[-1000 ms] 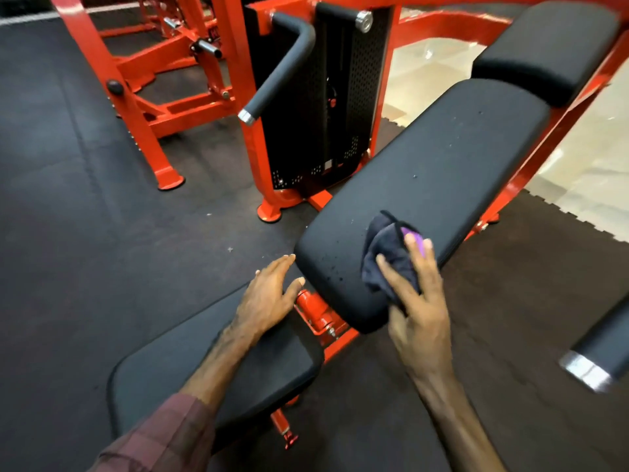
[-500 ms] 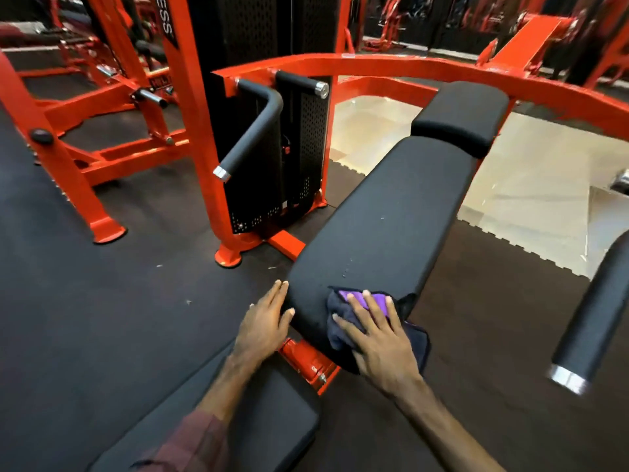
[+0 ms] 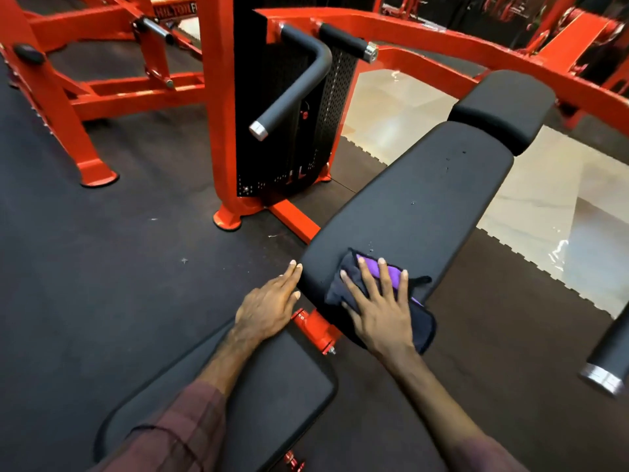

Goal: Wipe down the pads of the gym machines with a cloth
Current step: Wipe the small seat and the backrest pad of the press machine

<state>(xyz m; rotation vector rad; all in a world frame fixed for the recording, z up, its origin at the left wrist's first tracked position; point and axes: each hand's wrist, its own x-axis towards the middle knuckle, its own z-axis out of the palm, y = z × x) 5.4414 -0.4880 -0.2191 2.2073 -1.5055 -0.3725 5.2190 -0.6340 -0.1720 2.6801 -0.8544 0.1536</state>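
Observation:
A long black back pad (image 3: 418, 206) slopes up and away to the right, with a smaller black head pad (image 3: 503, 107) above it. My right hand (image 3: 381, 304) lies flat with spread fingers on a dark cloth with a purple patch (image 3: 422, 325), pressing it against the pad's lower end. Part of the cloth hangs over the pad's near right edge. My left hand (image 3: 269, 304) rests with straight fingers against the left side of the same pad, above the black seat pad (image 3: 272, 396).
The machine's orange frame (image 3: 218, 107) and black weight-stack cover (image 3: 289, 124) stand behind left, with a padded handle (image 3: 296, 86) sticking out. Another padded bar (image 3: 612, 349) ends at the right edge. Dark rubber flooring (image 3: 102, 267) meets pale tiles (image 3: 544, 212) at the right.
My right hand and the cloth have slid down to the pad's lower end, then spread flatter. The view has lifted and shows more of the pad and frame. My left hand stays beside the pad.

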